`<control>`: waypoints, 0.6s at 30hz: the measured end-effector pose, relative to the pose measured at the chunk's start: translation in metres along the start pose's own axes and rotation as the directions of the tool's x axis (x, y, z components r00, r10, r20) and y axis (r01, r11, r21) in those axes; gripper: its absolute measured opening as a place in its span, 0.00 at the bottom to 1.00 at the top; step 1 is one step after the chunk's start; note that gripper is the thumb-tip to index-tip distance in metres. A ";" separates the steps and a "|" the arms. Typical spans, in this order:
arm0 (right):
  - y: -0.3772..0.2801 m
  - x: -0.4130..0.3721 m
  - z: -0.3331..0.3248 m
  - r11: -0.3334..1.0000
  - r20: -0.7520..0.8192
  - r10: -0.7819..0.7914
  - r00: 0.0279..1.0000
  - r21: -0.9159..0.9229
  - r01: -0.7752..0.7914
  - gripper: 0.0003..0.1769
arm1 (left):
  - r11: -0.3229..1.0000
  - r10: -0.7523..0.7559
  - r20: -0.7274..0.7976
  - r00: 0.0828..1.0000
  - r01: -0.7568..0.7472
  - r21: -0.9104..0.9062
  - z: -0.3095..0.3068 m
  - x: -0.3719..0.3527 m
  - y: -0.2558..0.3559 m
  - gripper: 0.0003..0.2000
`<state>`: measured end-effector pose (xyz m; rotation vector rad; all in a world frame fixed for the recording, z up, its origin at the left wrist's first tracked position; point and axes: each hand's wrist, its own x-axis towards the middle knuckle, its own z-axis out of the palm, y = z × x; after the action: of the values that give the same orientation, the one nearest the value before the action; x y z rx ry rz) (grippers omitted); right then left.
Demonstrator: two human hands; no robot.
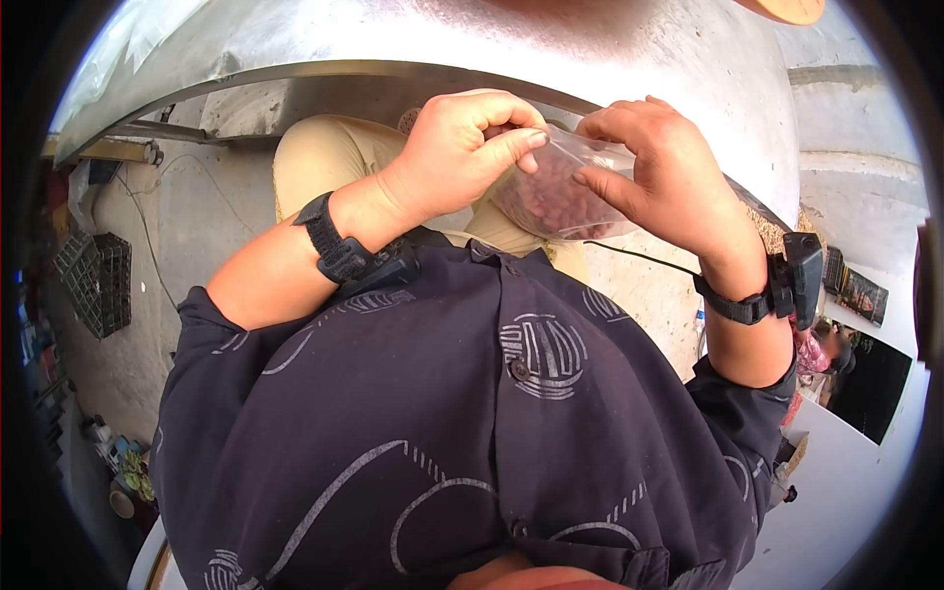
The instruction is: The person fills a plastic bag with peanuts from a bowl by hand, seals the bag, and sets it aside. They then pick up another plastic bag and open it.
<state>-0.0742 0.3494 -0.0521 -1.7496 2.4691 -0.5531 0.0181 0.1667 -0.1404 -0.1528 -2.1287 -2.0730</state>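
While the left hand (462, 147) curls inward at a bent wrist, thumb and forefinger pinching its top edge, the clear bag (556, 197) of reddish nuts hangs between both hands above khaki trousers (324, 157); the right hand (664, 172) pinches the opposite edge, fingers arched.

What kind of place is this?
Probably a market stall or small packing spot, though I cannot be sure: a metal table, a bare concrete floor, black crates at the side, and the left hand and right hand holding a clear bag of reddish-brown beans.
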 end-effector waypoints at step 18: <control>-0.009 0.016 0.017 0.987 0.009 0.065 0.998 -0.149 -0.063 0.08 | 0.985 -0.157 0.080 0.984 0.162 -0.057 -0.004 0.001 0.011 0.05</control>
<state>-0.0670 0.3278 -0.0628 -1.7089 2.6083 -0.3585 0.0190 0.1632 -0.1293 -0.0704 -2.1857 -2.2591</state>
